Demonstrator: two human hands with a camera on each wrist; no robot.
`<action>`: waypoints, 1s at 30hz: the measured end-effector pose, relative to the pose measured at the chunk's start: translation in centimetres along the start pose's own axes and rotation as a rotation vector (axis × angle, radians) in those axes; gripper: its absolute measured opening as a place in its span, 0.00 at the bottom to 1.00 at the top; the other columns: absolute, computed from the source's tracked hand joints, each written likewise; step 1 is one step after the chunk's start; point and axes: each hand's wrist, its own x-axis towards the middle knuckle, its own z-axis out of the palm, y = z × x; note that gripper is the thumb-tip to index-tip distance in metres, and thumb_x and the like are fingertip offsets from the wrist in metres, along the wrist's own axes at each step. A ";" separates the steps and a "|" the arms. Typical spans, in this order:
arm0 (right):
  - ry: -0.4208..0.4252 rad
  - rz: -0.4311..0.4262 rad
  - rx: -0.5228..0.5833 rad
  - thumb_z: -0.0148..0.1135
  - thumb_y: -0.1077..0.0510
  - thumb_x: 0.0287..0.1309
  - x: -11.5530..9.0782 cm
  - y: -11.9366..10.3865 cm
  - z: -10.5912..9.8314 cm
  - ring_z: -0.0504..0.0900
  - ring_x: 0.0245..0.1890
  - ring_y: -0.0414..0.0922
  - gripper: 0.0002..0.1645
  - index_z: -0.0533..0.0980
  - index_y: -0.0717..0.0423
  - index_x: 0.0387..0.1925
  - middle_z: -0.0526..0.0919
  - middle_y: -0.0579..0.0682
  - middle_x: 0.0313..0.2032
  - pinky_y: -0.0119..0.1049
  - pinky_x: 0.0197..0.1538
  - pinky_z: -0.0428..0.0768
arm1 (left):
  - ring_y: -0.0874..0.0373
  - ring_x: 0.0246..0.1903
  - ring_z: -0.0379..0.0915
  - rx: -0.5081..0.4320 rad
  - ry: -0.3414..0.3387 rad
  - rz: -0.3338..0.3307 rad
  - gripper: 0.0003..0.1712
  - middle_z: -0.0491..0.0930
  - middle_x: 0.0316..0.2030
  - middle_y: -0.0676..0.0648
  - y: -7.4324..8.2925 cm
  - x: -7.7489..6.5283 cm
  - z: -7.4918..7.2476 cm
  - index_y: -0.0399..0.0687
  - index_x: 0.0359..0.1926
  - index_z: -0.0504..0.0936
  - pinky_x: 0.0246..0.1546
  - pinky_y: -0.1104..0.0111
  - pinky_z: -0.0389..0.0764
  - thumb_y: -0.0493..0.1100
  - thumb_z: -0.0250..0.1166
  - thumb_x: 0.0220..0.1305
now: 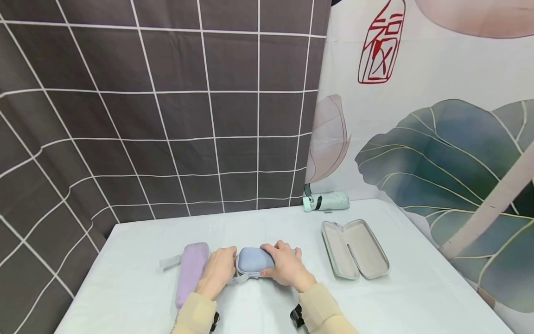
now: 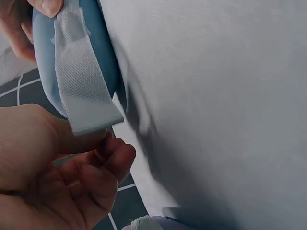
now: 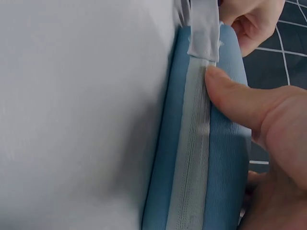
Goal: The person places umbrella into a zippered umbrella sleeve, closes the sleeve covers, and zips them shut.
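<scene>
A blue zippered case lies on the white table between my hands. My right hand grips its right part, and the thumb presses beside the zipper in the right wrist view. At the left end my left hand has its fingers curled and pinches behind the grey fabric strap. The strap covers the exact spot it holds. Along the zipper side facing the right wrist camera, the case looks closed. Just left of my left hand lies a long purple case with a grey strap tab.
To the right, a clamshell case lies spread open, its pale grey lining facing up. A mint-green cylindrical item with a black band rests at the table's back edge. Dark checked cloth and a printed curtain hang behind the table.
</scene>
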 end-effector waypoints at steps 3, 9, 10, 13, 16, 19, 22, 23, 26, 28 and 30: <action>0.033 0.038 -0.007 0.76 0.46 0.46 -0.3 -0.3 0.2 0.72 0.44 0.50 0.38 0.74 0.46 0.60 0.73 0.50 0.41 0.67 0.52 0.60 | 0.58 0.17 0.62 -0.013 -0.017 -0.009 0.17 0.68 0.16 0.52 0.1 -0.1 0.1 0.48 0.20 0.68 0.18 0.66 0.66 0.25 0.63 0.52; 0.098 0.078 -0.046 0.76 0.46 0.45 -0.4 -0.8 0.7 0.71 0.42 0.50 0.37 0.75 0.45 0.59 0.73 0.51 0.39 0.65 0.50 0.62 | 0.58 0.17 0.61 -0.036 -0.029 -0.025 0.17 0.69 0.16 0.52 0.5 -0.4 0.0 0.48 0.20 0.68 0.17 0.67 0.65 0.26 0.62 0.55; 0.104 0.083 -0.051 0.76 0.46 0.45 -0.4 -0.8 0.8 0.71 0.41 0.49 0.37 0.75 0.45 0.59 0.73 0.51 0.39 0.65 0.50 0.62 | 0.58 0.17 0.61 -0.040 -0.030 -0.026 0.17 0.68 0.16 0.52 0.5 -0.5 0.0 0.48 0.20 0.68 0.17 0.67 0.65 0.26 0.61 0.55; 0.119 0.094 -0.062 0.76 0.46 0.45 -0.4 -1.0 1.1 0.71 0.40 0.49 0.37 0.76 0.45 0.58 0.73 0.52 0.38 0.63 0.48 0.63 | 0.58 0.17 0.60 -0.059 -0.047 -0.034 0.17 0.66 0.15 0.52 0.7 -0.8 -0.1 0.49 0.19 0.66 0.17 0.67 0.64 0.26 0.59 0.56; 0.123 0.105 -0.058 0.76 0.46 0.45 -0.4 -1.0 1.2 0.71 0.41 0.49 0.36 0.76 0.45 0.58 0.73 0.52 0.39 0.63 0.48 0.63 | 0.59 0.16 0.58 -0.070 -0.063 -0.029 0.18 0.63 0.15 0.53 0.8 -1.0 -0.3 0.49 0.19 0.65 0.17 0.68 0.64 0.27 0.58 0.59; 0.119 0.105 -0.042 0.76 0.46 0.46 -0.5 -1.0 1.2 0.71 0.41 0.49 0.36 0.76 0.46 0.59 0.73 0.52 0.40 0.63 0.49 0.62 | 0.60 0.16 0.58 -0.082 -0.069 -0.025 0.18 0.62 0.15 0.54 0.8 -1.3 -0.3 0.49 0.20 0.65 0.17 0.69 0.63 0.27 0.57 0.61; 0.129 0.086 -0.024 0.76 0.46 0.45 -0.5 -0.7 1.2 0.71 0.41 0.49 0.36 0.76 0.46 0.58 0.73 0.51 0.38 0.61 0.48 0.62 | 0.60 0.16 0.58 -0.091 -0.042 -0.016 0.17 0.64 0.15 0.54 0.8 -1.4 -0.2 0.49 0.20 0.66 0.18 0.68 0.63 0.28 0.58 0.60; 0.133 0.075 -0.018 0.76 0.46 0.45 -0.4 -0.6 1.2 0.70 0.40 0.48 0.36 0.76 0.46 0.58 0.73 0.51 0.38 0.60 0.47 0.63 | 0.60 0.16 0.58 -0.101 -0.035 -0.019 0.17 0.64 0.15 0.54 0.7 -1.5 -0.2 0.49 0.20 0.67 0.18 0.68 0.63 0.28 0.58 0.60; 0.142 0.040 -0.015 0.77 0.44 0.43 -0.4 0.0 1.2 0.70 0.40 0.47 0.37 0.76 0.44 0.58 0.72 0.48 0.37 0.58 0.46 0.63 | 0.61 0.17 0.59 -0.130 -0.027 -0.028 0.15 0.66 0.16 0.55 0.4 -1.7 0.2 0.48 0.22 0.69 0.19 0.69 0.64 0.29 0.60 0.60; 0.139 0.008 -0.014 0.77 0.43 0.43 -0.4 0.4 1.2 0.70 0.40 0.46 0.38 0.75 0.42 0.58 0.72 0.47 0.37 0.57 0.46 0.64 | 0.62 0.17 0.60 -0.159 -0.034 -0.035 0.14 0.67 0.16 0.55 0.1 -1.8 0.4 0.47 0.23 0.71 0.19 0.69 0.65 0.29 0.60 0.61; 0.129 -0.035 -0.002 0.76 0.44 0.44 -0.3 0.8 1.2 0.71 0.41 0.46 0.38 0.74 0.40 0.59 0.72 0.45 0.38 0.57 0.47 0.64 | 0.62 0.18 0.61 -0.187 -0.042 -0.051 0.12 0.68 0.17 0.55 -0.2 -1.7 0.5 0.47 0.24 0.72 0.20 0.70 0.66 0.30 0.60 0.61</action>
